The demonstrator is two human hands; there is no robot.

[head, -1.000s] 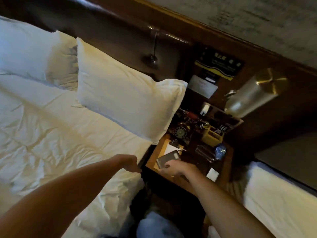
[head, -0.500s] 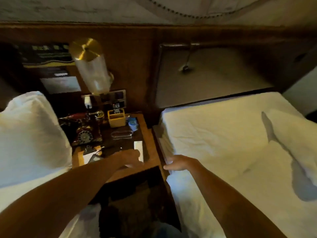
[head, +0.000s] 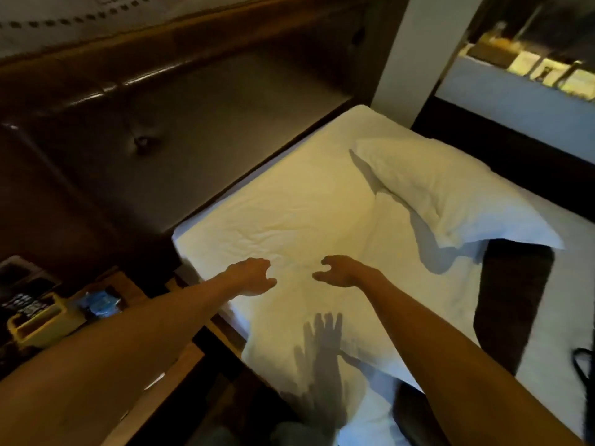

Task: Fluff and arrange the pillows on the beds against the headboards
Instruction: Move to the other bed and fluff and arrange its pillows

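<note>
A bed (head: 289, 201) with a white sheet fills the middle of the view, its head against a dark padded headboard (head: 199, 123). One white pillow (head: 450, 194) lies askew on the far right side of the bed, away from the headboard. My left hand (head: 254, 276) and my right hand (head: 341, 272) hover over the near part of the sheet, a short gap between them. Both hands have curled, spread fingers and hold nothing. Their shadows fall on the white duvet (head: 322, 336) below.
A wooden bedside table (head: 154, 375) stands at the lower left with a yellow holder (head: 35, 320) and a blue-capped item (head: 99, 302). A dark runner (head: 512, 300) crosses the bed at right. A white wall post (head: 415, 53) rises beyond the bed.
The view has swung right from the first bed and bedside table to the second bed. Both hands have moved from the table edge to above the sheet.
</note>
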